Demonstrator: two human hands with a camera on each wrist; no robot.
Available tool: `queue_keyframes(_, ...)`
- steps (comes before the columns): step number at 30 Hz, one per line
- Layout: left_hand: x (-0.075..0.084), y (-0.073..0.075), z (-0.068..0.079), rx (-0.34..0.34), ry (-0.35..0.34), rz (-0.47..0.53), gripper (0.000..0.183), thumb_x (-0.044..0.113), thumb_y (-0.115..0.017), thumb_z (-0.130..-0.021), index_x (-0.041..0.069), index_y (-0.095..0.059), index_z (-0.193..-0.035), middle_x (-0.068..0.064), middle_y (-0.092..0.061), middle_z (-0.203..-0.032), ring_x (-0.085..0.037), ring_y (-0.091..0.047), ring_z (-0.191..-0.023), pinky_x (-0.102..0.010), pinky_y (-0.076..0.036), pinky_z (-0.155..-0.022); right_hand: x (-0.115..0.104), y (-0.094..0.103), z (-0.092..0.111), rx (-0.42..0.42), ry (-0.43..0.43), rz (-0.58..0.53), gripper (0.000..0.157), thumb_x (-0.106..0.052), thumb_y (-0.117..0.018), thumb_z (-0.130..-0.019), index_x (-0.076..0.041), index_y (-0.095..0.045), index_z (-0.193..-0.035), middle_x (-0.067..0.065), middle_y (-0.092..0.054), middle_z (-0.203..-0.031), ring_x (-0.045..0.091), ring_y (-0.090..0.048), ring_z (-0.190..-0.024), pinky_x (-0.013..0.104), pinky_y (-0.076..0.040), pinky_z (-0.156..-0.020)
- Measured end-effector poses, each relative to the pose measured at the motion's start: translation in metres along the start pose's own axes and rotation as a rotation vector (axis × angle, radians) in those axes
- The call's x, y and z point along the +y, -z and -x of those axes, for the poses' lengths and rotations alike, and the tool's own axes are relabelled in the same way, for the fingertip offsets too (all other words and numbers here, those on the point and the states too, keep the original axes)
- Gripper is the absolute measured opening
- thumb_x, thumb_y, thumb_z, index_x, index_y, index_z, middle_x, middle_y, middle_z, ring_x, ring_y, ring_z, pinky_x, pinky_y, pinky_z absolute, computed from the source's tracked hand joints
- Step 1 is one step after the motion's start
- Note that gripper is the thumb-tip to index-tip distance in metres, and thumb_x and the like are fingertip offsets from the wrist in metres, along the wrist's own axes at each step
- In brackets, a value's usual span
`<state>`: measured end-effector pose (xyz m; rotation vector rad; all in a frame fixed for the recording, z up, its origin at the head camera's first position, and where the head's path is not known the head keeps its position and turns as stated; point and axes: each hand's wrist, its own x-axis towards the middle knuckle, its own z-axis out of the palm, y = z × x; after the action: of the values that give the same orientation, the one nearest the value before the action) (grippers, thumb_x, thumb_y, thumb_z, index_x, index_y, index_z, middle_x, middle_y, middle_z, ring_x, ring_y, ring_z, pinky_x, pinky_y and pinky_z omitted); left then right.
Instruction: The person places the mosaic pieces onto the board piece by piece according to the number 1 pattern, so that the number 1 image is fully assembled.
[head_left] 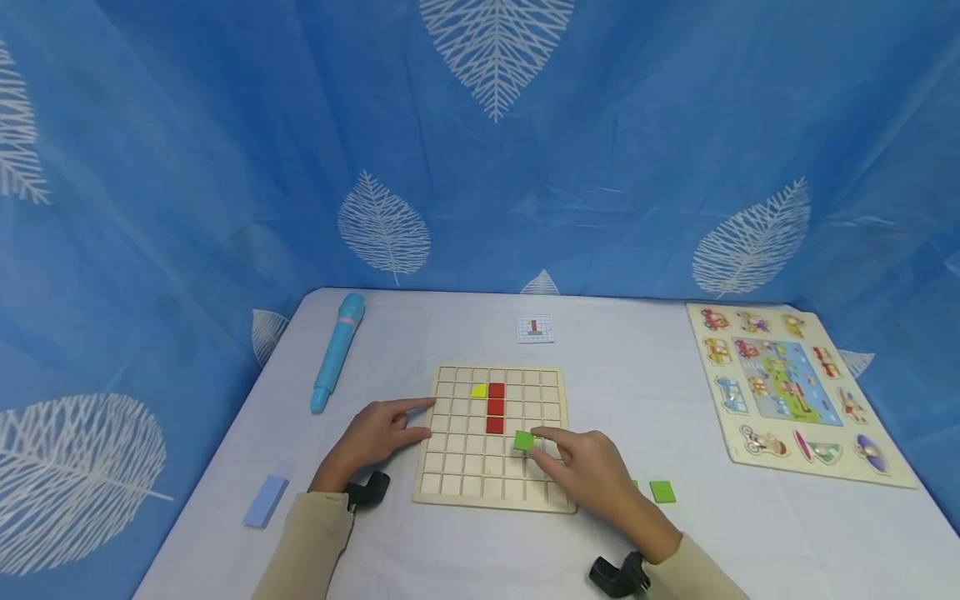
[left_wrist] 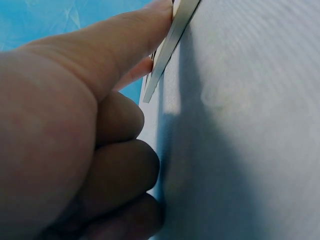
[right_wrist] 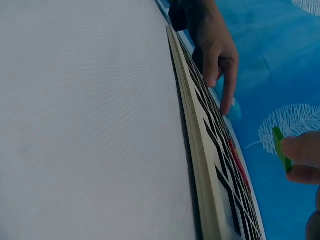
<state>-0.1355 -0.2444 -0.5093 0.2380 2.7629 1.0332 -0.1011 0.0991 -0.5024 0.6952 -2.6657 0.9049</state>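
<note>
A square wooden grid board [head_left: 450, 486] lies on the table, with a yellow tile [head_left: 478, 391] and a column of red tiles [head_left: 496, 407] in its cells. Between thumb and forefinger, my right hand [head_left: 596, 471] pinches a green tile [head_left: 523, 441] above the board; the right wrist view shows that tile [right_wrist: 281, 149] edge-on, raised off the grid. My left hand [head_left: 378, 437] touches the board's left edge with extended thumb and forefinger. Its other fingers [left_wrist: 127, 170] are folded in the left wrist view. More green tiles [head_left: 662, 492] lie right of the board, one mostly hidden behind my right hand.
Behind the board lies a small pattern card [head_left: 535, 329]. A blue microphone-shaped object [head_left: 337, 354] is at the back left, a light-blue block [head_left: 266, 501] at the front left. To the right lies a wooden picture puzzle [head_left: 798, 396]. A blue curtain [head_left: 600, 167] hangs behind the table.
</note>
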Motion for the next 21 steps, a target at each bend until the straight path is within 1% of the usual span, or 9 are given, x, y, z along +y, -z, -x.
queue_keyframes(5, 0.000, 0.000, 0.001, 0.002, 0.008, 0.007, 0.055, 0.034, -0.083, -0.087, 0.025, -0.067, -0.139, 0.006, -0.037, -0.057, -0.011, -0.034, -0.052, -0.025, -0.028, -0.051, -0.007, -0.010, -0.011, -0.006, 0.039, -0.022, 0.029, -0.031, -0.084, -0.085, -0.015, -0.080, -0.109, -0.025, -0.024, -0.049, -0.005, -0.019, -0.048, 0.021, -0.024, -0.048)
queue_keyframes(11, -0.001, -0.001, 0.000, -0.003, 0.001, 0.012, 0.055, 0.034, -0.082, -0.087, 0.025, -0.066, -0.139, 0.006, -0.038, -0.057, -0.010, -0.034, -0.052, -0.025, -0.028, -0.050, -0.014, -0.021, -0.020, 0.008, 0.071, -0.086, 0.029, -0.027, -0.084, -0.086, -0.013, -0.080, -0.111, -0.024, -0.025, -0.049, -0.006, -0.019, -0.047, 0.019, -0.023, -0.047)
queue_keyframes(14, 0.000, 0.000, 0.000, -0.005, 0.001, 0.016, 0.055, 0.034, -0.082, -0.088, 0.024, -0.066, -0.139, 0.006, -0.038, -0.057, -0.010, -0.034, -0.052, -0.025, -0.028, -0.051, -0.017, -0.027, -0.024, 0.007, 0.084, -0.100, 0.028, -0.026, -0.083, -0.087, -0.014, -0.080, -0.112, -0.024, -0.024, -0.049, -0.006, -0.017, -0.047, 0.020, -0.025, -0.048)
queue_keyframes(18, 0.000, 0.002, 0.000, -0.013, 0.003, 0.012, 0.055, 0.034, -0.082, -0.088, 0.025, -0.066, -0.140, 0.006, -0.038, -0.058, -0.011, -0.035, -0.052, -0.025, -0.029, -0.051, -0.022, -0.033, -0.029, -0.005, 0.084, -0.103, 0.027, -0.028, -0.083, -0.088, -0.017, -0.080, -0.112, -0.024, -0.022, -0.049, -0.006, -0.017, -0.047, 0.022, -0.031, -0.054)
queue_keyframes(21, -0.002, 0.003, -0.001, -0.019, 0.000, 0.013, 0.055, 0.035, -0.081, -0.089, 0.025, -0.066, -0.140, 0.006, -0.038, -0.057, -0.010, -0.034, -0.052, -0.025, -0.029, -0.051, -0.025, -0.038, -0.031, -0.029, 0.075, -0.108, 0.028, -0.030, -0.082, -0.088, -0.015, -0.080, -0.112, -0.023, -0.024, -0.047, -0.005, -0.019, -0.045, 0.022, -0.030, -0.053)
